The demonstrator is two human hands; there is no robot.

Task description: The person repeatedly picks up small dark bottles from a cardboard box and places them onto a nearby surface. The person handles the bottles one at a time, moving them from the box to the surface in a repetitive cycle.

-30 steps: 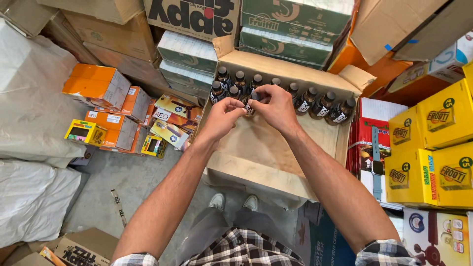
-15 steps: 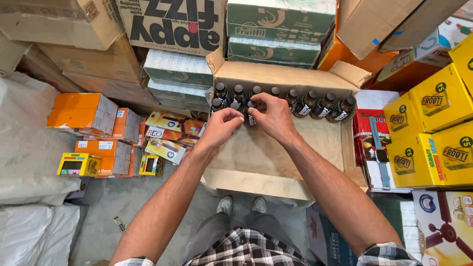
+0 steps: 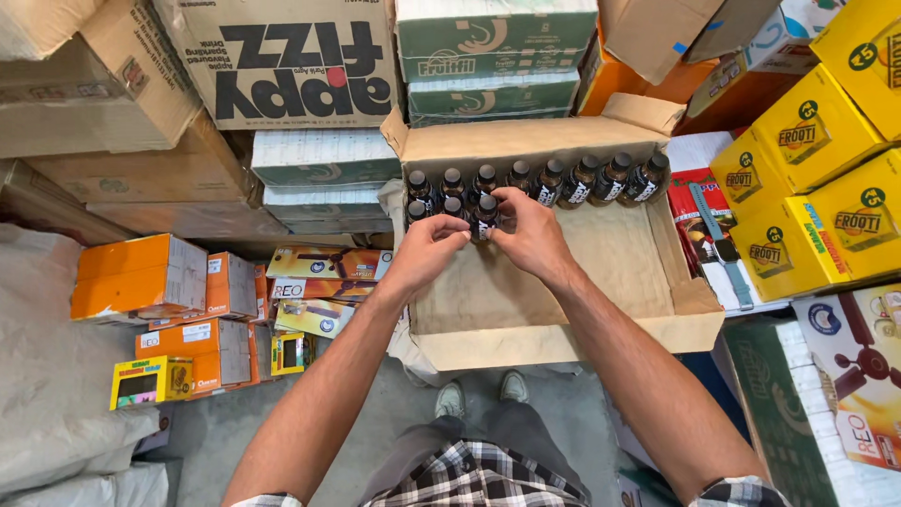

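Both hands, left [image 3: 427, 252] and right [image 3: 528, 235], grip dark bottles [image 3: 482, 218] in an open carton [image 3: 563, 343]; yellow boxes [image 3: 807, 202] stacked right.

You stand on a grey concrete floor [image 3: 282, 422], hemmed in by stacked goods on every side. Ahead of you, brown cartons [image 3: 113, 103] pile against green-printed cases [image 3: 497, 47]. On your left, orange boxes [image 3: 141, 277] and smaller yellow packs [image 3: 150, 383] sit low on the floor, beside whitish sacks [image 3: 52, 394]. On your right, bright yellow cartons [image 3: 817, 188] stack up, with a fan box [image 3: 859, 376] below them. The light is even and soft, with no hard shadows. No wall or window shows.
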